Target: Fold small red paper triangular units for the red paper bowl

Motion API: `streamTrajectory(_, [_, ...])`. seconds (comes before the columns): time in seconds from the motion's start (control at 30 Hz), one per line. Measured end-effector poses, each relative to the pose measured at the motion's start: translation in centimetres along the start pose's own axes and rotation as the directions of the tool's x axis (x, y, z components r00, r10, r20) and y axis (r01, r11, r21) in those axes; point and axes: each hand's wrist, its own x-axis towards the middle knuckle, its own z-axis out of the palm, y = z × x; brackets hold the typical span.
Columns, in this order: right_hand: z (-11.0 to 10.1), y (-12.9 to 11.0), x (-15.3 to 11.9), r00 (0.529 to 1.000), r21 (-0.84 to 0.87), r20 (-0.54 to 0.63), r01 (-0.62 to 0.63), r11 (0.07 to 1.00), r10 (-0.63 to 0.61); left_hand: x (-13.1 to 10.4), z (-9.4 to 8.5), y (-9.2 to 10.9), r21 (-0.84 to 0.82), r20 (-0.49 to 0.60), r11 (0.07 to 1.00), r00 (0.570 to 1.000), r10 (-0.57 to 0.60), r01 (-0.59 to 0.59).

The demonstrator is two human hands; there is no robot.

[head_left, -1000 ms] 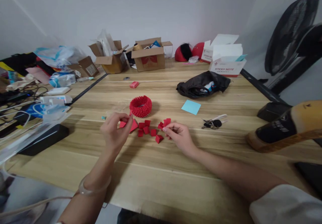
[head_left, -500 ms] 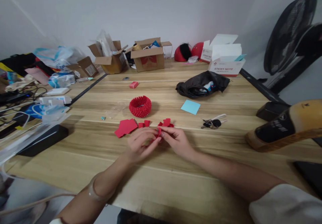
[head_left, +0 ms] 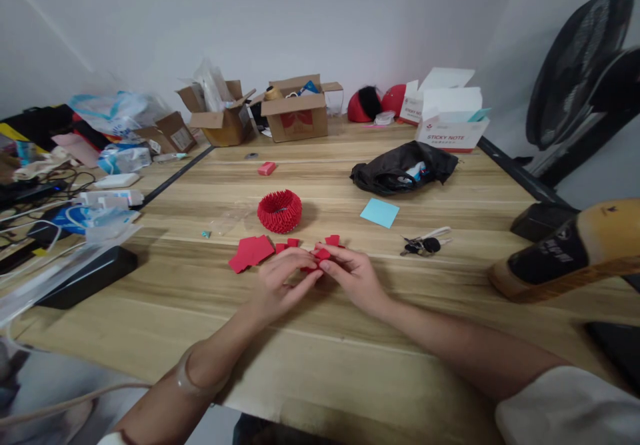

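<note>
On the table [head_left: 350, 371], a bowl [head_left: 280, 223] sits near frame centre, behind the paper [head_left: 251, 252]; keys [head_left: 423, 245] lie centre-right, a fan [head_left: 575, 71] stands upper right.

The red paper piece [head_left: 323, 254] is partly covered by the fingers of the left hand [head_left: 281, 279] and the right hand [head_left: 356, 278], so its folds cannot be told. Just beyond the left hand, red paper squares [head_left: 293, 241] are also partly hidden. On the left, a teal bit [head_left: 205, 235] is too small to identify. The black bag [head_left: 377, 173] hides most of its contents. At right, the picture's edge cuts the fan [head_left: 577, 71], the bottle [head_left: 590, 245] and, nearer, a flat dark object [head_left: 615, 348].
</note>
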Motion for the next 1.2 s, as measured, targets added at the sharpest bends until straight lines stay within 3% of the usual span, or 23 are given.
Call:
streamTrajectory(0.27, [-0.42, 0.04, 0.25, 0.993, -0.137, -0.023, 0.11, 0.984, -0.115, 0.0, 0.0, -0.14, 0.02, -0.022, 0.991, 0.991, -0.132, 0.132])
streamTrajectory(0.4, [-0.35, 0.26, 0.29, 0.997, -0.071, -0.052, 0.05, 0.996, -0.054, -0.05, 0.11, -0.17, -0.05, 0.003, 0.97, 0.971, -0.237, 0.237])
streamTrajectory(0.53, [-0.26, 0.69, 0.36, 0.996, 0.022, -0.089, -0.027, 0.999, 0.028, -0.28, 0.34, -0.27, -0.13, 0.045, 0.922, 0.931, -0.362, 0.365])
streamTrajectory(0.67, [-0.34, 0.94, 0.5, 0.996, 0.061, -0.078, -0.047, 0.997, 0.052, -0.51, 0.54, -0.37, -0.232, 0.055, 0.83, 0.859, -0.51, 0.508])
streamTrajectory(0.83, [-0.4, 0.84, 0.55, 0.998, 0.033, -0.019, -0.06, 0.998, 0.06, -0.6, 0.61, -0.33, -0.304, 0.034, 0.777, 0.822, -0.569, 0.551])
streamTrajectory(0.97, [-0.38, 0.62, 0.48, 0.998, -0.023, -0.003, -0.058, 0.998, 0.058, -0.75, 0.6, -0.33, -0.312, 0.038, 0.787, 0.835, -0.549, 0.532])
streamTrajectory(1.2, [-0.25, 0.48, 0.38, 0.995, 0.028, -0.068, -0.078, 0.997, 0.079, -0.92, 0.61, -0.54, -0.227, 0.05, 0.863, 0.891, -0.452, 0.451])
